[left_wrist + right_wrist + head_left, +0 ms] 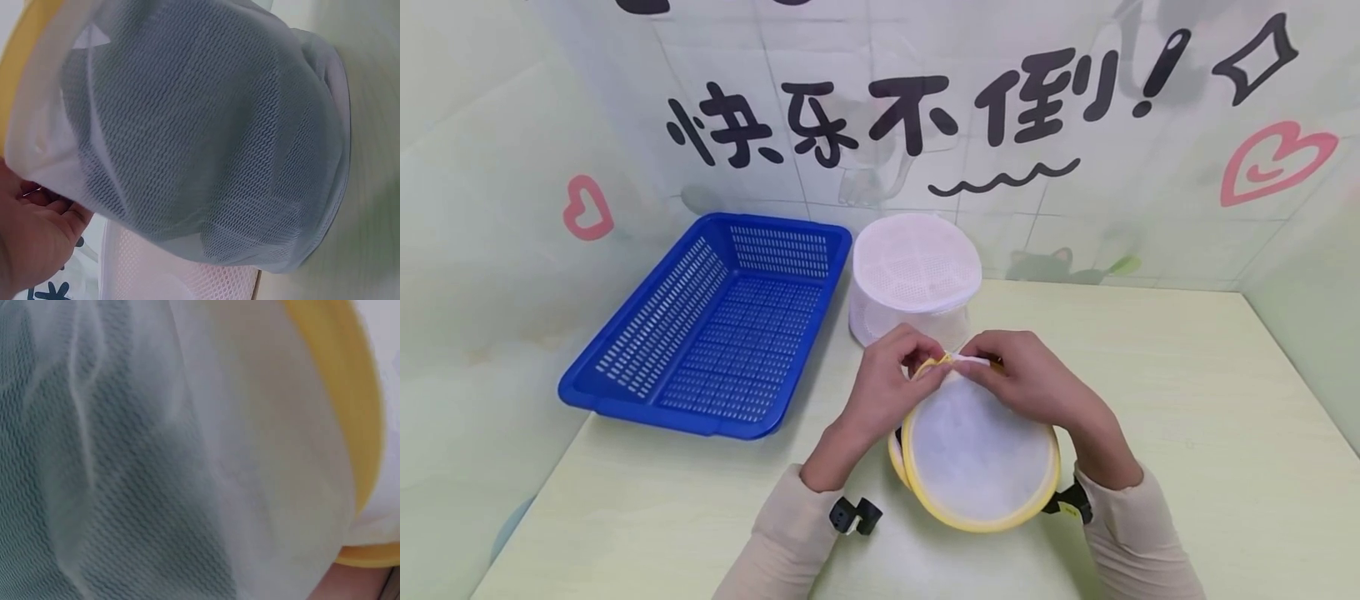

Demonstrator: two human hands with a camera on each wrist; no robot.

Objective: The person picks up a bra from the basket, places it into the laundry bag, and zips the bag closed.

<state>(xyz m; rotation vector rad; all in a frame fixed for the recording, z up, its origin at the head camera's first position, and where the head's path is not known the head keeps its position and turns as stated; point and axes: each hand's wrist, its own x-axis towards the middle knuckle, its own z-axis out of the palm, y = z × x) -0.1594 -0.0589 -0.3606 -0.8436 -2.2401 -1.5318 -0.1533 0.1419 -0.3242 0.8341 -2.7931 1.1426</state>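
A round mesh laundry bag (981, 458) with yellow edging stands on the table, its pale lid facing up. At the far side of its rim, my left hand (887, 383) pinches the yellow edge. Close beside it, my right hand (1037, 379) pinches the same rim, where a short white strip shows between the fingers. Whether a zip pull is held there is hidden. In the left wrist view, the bag's mesh side (187, 137) looks grey, with dark fabric showing through. The bag's wall (156, 487) fills most of the right wrist view.
A second, white mesh laundry bag (917, 258) stands right behind the hands. On the left lies a blue plastic basket (681, 421) with slotted walls. Behind the pale table (1187, 417) hangs a printed sheet (880, 50) with lettering.
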